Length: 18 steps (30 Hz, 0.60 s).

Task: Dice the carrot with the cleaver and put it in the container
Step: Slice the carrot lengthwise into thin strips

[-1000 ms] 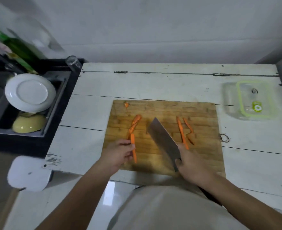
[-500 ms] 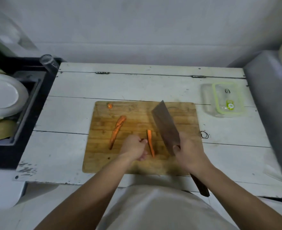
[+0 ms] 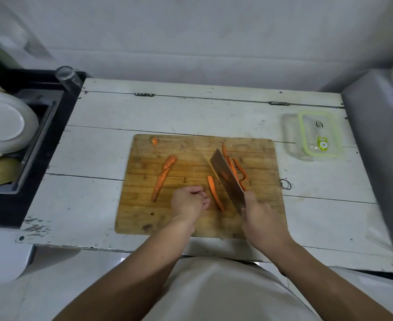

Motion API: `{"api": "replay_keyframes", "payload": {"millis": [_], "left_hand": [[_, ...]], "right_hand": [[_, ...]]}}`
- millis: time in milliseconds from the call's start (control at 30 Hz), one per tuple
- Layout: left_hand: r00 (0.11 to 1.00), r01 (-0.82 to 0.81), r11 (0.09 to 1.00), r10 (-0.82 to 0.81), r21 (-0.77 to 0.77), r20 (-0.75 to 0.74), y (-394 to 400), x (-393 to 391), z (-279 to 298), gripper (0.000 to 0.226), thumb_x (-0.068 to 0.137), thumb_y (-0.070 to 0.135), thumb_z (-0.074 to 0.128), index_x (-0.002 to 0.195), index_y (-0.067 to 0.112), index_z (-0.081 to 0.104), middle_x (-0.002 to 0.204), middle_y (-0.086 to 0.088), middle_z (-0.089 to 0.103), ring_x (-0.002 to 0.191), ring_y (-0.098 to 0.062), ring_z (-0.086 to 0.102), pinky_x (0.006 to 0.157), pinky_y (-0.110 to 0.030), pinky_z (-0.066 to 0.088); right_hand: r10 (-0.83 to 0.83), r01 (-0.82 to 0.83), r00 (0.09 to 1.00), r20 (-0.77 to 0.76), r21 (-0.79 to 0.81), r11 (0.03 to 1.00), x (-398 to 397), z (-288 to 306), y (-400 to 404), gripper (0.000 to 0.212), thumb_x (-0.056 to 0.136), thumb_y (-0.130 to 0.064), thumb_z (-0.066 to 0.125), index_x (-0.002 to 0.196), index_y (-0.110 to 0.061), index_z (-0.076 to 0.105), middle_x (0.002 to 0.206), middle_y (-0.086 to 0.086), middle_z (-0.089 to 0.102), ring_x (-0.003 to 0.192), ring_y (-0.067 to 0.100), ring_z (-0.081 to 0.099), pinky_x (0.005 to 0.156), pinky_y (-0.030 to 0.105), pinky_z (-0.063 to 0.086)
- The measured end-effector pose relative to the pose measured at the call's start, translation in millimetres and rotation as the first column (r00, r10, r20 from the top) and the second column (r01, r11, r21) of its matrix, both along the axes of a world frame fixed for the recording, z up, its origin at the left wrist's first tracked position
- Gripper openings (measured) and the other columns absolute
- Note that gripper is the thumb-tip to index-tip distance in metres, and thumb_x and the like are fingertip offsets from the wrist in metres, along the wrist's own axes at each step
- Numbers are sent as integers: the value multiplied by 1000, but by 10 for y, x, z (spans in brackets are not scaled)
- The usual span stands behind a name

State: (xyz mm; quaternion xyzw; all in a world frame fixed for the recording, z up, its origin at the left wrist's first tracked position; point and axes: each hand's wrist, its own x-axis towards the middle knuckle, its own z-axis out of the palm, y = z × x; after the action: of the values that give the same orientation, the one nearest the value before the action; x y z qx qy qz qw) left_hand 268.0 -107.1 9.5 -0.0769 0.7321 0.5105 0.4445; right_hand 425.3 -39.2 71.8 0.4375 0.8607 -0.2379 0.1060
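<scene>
Carrot is lengthwise-cut only; no dice visible yet. One carrot strip (image 3: 215, 193) lies on the wooden cutting board (image 3: 144, 218) near its centre, running from 12 to 6 o'clock with a slight curve. More carrot strips (image 3: 237, 166) lie bunched at roughly 2 o'clock from it, partly hidden behind the cleaver (image 3: 226, 179). A larger uncut carrot piece (image 3: 163, 177) lies well apart at 9 o'clock, and a small carrot end (image 3: 154, 141) sits at the board's 11 o'clock corner. Left hand (image 3: 188, 202) rests on the board just beside the central strip at its 8 o'clock, fingers loosely curled and holding nothing, though whether the fingertips touch the strip cannot be told. Right hand (image 3: 260, 218) is wrapped around the cleaver handle, with the blade standing tilted between the central strip and the bunched strips and its edge toward the board. The clear container (image 3: 290, 137) with its green-rimmed lid (image 3: 319, 135) lies on the white surface (image 3: 98, 205) at 2 o'clock from the board, well apart; no carrot is visible inside. Judgement: task is early to midway. Remaining: strip the large piece, crosscut all strips into dice, and transfer them to the container.
</scene>
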Motion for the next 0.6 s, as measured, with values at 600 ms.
{"api": "replay_keyframes", "payload": {"millis": [600], "left_hand": [[968,203,979,-199,7,-152,51,207,68,37,98,-5,56,132,8,65,118,-8,73,101,-14,72,96,-29,57]], "right_hand": [[89,-89,996,-13,12,996,67,78,-69,30,101,-14,41,129,-19,32,92,12,66,78,35,61,60,39,41]]}}
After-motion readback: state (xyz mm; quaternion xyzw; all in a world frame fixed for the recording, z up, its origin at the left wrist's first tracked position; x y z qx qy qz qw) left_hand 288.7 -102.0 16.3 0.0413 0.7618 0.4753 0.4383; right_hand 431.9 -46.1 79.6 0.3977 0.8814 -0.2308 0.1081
